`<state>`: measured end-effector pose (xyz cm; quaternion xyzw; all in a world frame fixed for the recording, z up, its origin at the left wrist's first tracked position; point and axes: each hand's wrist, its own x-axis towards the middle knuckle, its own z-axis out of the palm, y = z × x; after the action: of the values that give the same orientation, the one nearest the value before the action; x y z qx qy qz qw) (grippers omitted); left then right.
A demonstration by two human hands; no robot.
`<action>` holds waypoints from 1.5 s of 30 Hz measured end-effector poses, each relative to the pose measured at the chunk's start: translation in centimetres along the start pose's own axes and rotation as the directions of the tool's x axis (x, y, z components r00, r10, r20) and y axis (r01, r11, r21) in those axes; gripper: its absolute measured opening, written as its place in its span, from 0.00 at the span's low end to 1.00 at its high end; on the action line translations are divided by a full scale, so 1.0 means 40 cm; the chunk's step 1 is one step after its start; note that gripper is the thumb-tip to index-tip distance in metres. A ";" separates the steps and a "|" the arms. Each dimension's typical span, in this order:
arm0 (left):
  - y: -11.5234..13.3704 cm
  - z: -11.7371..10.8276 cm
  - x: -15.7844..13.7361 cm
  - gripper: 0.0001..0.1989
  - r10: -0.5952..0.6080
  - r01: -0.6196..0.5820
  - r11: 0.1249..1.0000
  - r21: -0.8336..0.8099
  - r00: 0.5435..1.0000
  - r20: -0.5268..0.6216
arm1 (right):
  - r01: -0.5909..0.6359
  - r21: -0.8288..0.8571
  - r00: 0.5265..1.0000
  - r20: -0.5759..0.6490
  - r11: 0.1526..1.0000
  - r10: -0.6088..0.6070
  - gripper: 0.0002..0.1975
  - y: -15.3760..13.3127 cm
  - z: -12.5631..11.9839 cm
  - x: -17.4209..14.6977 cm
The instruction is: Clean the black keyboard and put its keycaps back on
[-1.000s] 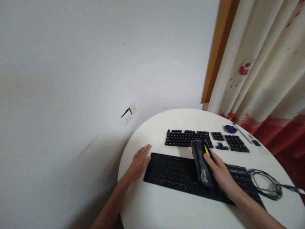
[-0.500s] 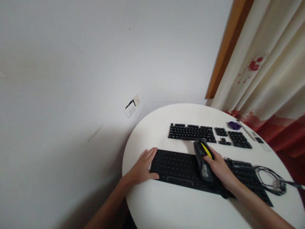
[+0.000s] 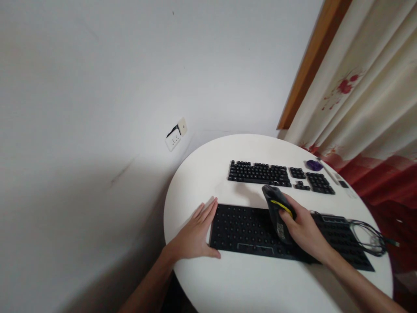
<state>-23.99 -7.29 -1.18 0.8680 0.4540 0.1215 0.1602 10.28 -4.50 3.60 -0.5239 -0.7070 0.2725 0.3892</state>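
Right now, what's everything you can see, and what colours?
table: 1, white, lower right
keyboard: 1, black, on table
handheld device: 1, black and yellow, above keyboard
keycaps: many, black, beyond keyboard
cable: 1, black, by keyboard's right end
crumpled lump: 1, purple, table's far right
pale strip: 1, whitish, beside crumpled lump
small item: 1, black, table's right edge
wall: count unclear, white, back
wall plates: 2, whitish, on wall
curtain: 1, cream and red, right
wooden frame: 1, brown, left of curtain
left grip: 1, bare, spread by keyboard's left end
right grip: 1, bare, closed on handheld device
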 end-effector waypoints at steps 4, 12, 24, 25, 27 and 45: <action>0.006 -0.008 0.008 0.76 0.005 -0.005 1.000 -0.019 1.000 0.029 | 0.270 -0.159 0.945 0.232 0.950 -0.230 0.32 -0.109 0.067 0.023; -0.001 0.009 0.010 0.79 -0.006 0.005 0.999 -0.032 1.000 -0.030 | 0.570 -0.524 0.800 0.528 0.632 -0.284 0.29 -0.185 0.240 0.024; 0.005 0.008 0.009 0.81 -0.080 0.080 0.996 -0.034 0.997 -0.004 | 0.683 -0.489 0.710 0.618 0.542 -0.337 0.24 -0.174 0.273 0.050; 0.007 0.006 0.009 0.81 -0.087 0.087 0.996 -0.035 0.996 -0.003 | 0.687 -0.489 0.706 0.623 0.537 -0.336 0.23 -0.177 0.269 0.051; 0.009 0.003 0.010 0.80 -0.087 0.087 0.995 -0.039 0.996 -0.003 | 0.691 -0.492 0.701 0.635 0.530 -0.325 0.22 -0.180 0.257 0.052; 0.002 0.008 0.016 0.78 -0.068 0.068 0.998 -0.006 0.997 0.023 | 0.695 -0.412 0.637 0.733 0.589 -0.239 0.18 -0.222 0.265 0.092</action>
<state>-23.46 -6.86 -1.41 0.8528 0.4811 0.1076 0.1724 -3.80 -3.41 5.81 -0.2885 -0.9568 0.0336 -0.0129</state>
